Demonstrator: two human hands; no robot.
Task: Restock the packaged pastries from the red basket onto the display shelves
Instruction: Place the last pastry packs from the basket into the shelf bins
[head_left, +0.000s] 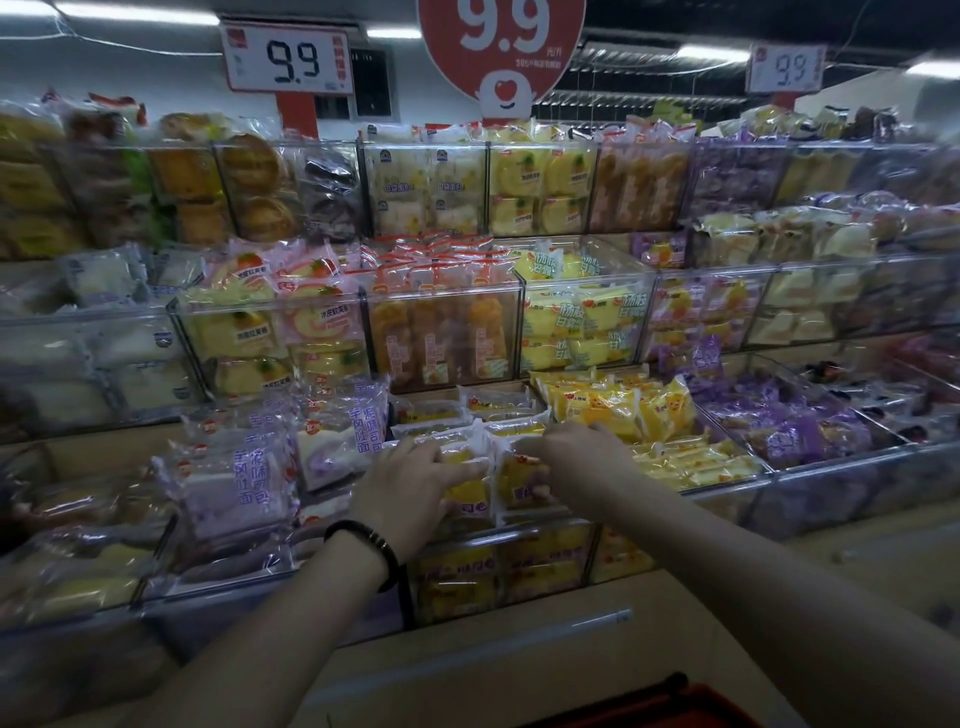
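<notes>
At the front-row clear bin (519, 538), the left hand (410, 483) and the right hand (576, 452) each curl round one of two yellow pastry packs (519, 478), which touch side by side. Advised: seat both snugly against the row behind, labels outward. The packs stand tilted, printed face toward the viewer, long axis running from the near rim up and back. Below lies the red basket (670, 709).

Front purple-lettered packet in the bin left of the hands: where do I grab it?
Pinch the purple-lettered packet by its crimped top edge, coming from above and in front. It stands nearly upright with that edge free, while other packets crowd its side and back.
</notes>
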